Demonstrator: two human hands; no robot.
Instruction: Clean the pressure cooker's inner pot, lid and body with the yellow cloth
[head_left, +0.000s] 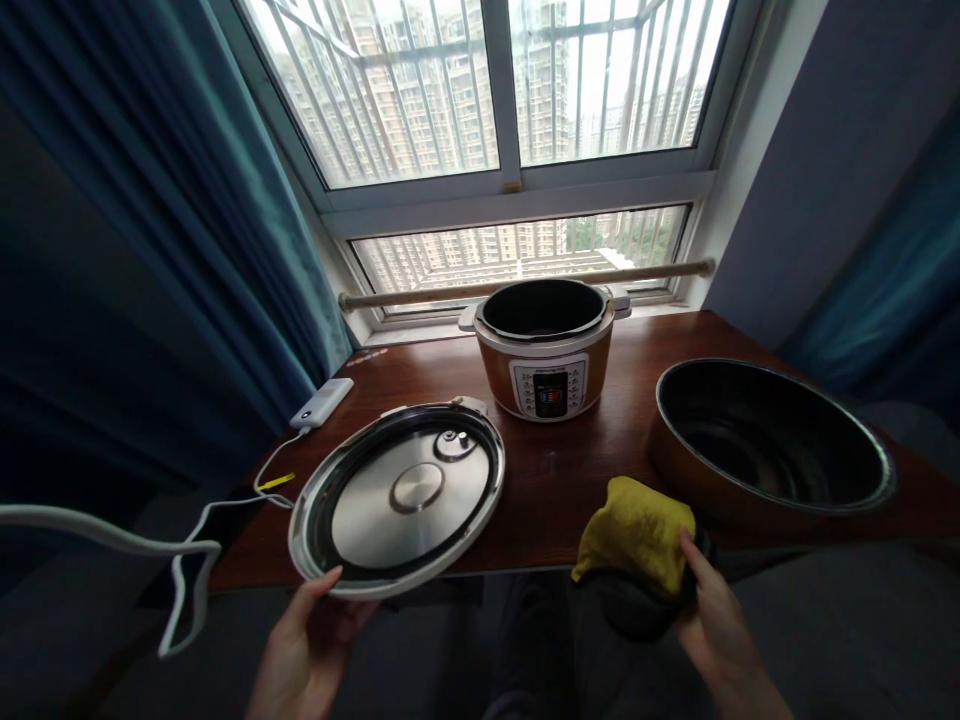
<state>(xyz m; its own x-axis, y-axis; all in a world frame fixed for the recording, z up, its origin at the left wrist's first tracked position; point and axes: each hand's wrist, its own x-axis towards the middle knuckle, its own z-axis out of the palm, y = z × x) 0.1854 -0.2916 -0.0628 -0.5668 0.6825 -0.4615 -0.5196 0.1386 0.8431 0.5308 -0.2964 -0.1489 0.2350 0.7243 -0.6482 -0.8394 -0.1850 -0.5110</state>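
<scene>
My left hand [311,635] grips the near rim of a round pressure cooker lid [375,515], thumb on top and fingers beneath. The lid's steel inner face, with a dark sealing ring and a small valve, is turned up towards me. In my right hand [712,605] a folded cloth [637,535], yellow on one side and dark on the other, hangs at the table's front edge. Farther back stands the electric pressure cooker [546,365], white and golden-brown, its top uncovered. A dark inner pot [765,450] with a pale rim sits right of the cloth.
The brown wooden table [555,465] reaches to a barred window. A white power strip [322,402] lies at the left, its white cable [112,538] looping off the near edge. Blue curtains [247,200] hang on both sides. A horizontal rail [525,287] crosses behind the cooker.
</scene>
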